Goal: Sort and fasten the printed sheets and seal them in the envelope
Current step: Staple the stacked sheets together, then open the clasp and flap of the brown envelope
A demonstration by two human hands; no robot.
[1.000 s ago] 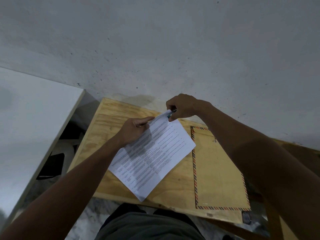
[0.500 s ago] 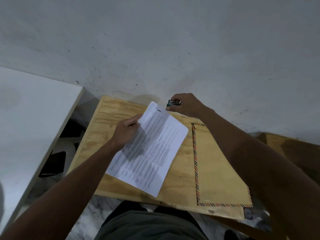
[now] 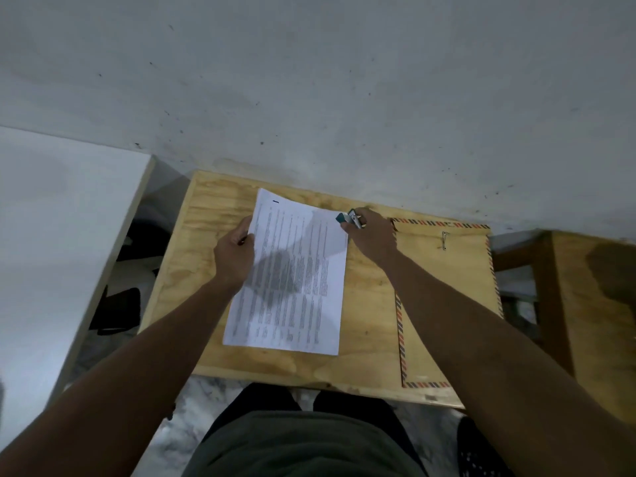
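Head view | left hand [image 3: 234,258] pinches white printed sheets [image 3: 292,277] at 9 o'clock edge, steadying them | right hand [image 3: 370,235] grips small teal stapler [image 3: 348,218] at 1 o'clock corner, likely for fastening

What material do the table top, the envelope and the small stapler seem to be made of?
Table top: apparently unfinished plywood; pale, matte, with visible grain and knots.
Envelope: brown kraft paper, matte, with a red and blue striped border and a string clasp.
Stapler in the right hand: seemingly a teal plastic body with shiny metal parts; too small to be sure.
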